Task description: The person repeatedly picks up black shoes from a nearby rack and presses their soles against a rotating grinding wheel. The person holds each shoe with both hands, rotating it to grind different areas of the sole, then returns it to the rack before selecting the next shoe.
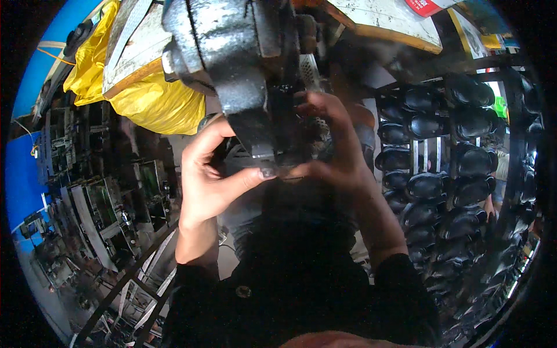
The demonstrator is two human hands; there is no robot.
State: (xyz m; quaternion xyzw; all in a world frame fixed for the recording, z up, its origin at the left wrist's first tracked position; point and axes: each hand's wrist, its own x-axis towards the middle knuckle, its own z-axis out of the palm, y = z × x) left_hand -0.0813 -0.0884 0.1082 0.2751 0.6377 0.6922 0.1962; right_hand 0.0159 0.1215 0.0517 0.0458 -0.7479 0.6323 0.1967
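A large worn metal machine head (232,58) hangs in the upper middle, its dark, narrowing lower end reaching down between my hands. My left hand (206,180) curls around the left side of a dark item below it, the thumb pointing inward by the machine's tip. On the other side my right hand (339,148) bends its fingers round the same dark area, its thumb close to the left one. Shadow and the machine hide most of what I hold, so its kind cannot be told.
Black footwear (426,185) fills a rack on the right. White worktops (383,20) with wooden edges flank the machine, and a yellow plastic bag (156,104) bulges under the left one. Dark metal frames (87,220) crowd the left side.
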